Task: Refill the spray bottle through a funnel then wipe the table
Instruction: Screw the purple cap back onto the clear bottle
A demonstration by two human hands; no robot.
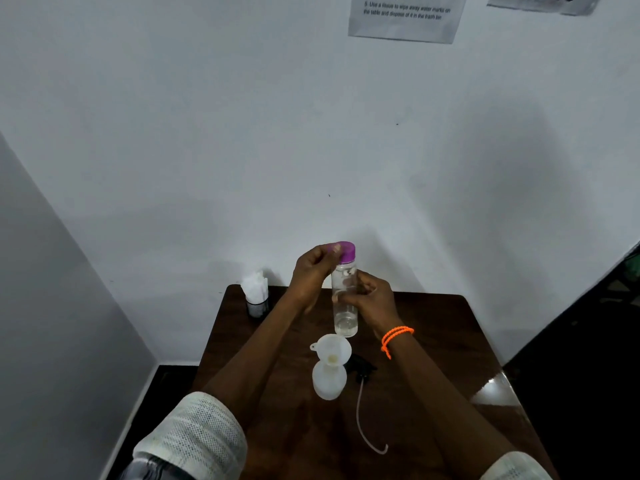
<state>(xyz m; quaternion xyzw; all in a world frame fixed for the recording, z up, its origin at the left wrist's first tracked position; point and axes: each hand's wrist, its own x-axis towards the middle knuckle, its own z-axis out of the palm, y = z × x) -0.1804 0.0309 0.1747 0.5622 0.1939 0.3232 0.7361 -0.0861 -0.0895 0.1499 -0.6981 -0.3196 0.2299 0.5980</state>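
A clear water bottle [345,313] with a purple cap [344,252] is held upright above the dark wooden table [433,341]. My right hand [370,299] grips its body from the right. My left hand [313,271] is closed on the purple cap. A little water shows at the bottle's bottom. In front of it stands the translucent white spray bottle [329,379] with a white funnel [331,348] seated in its neck. The black spray head [360,365] lies on the table beside it, its thin tube [362,420] trailing toward me.
A small holder of white tissues [255,292] stands at the table's back left corner against the white wall. Printed instruction sheets [405,15] hang on the wall above. The table's right front corner [495,393] reflects light. Dark floor lies on both sides.
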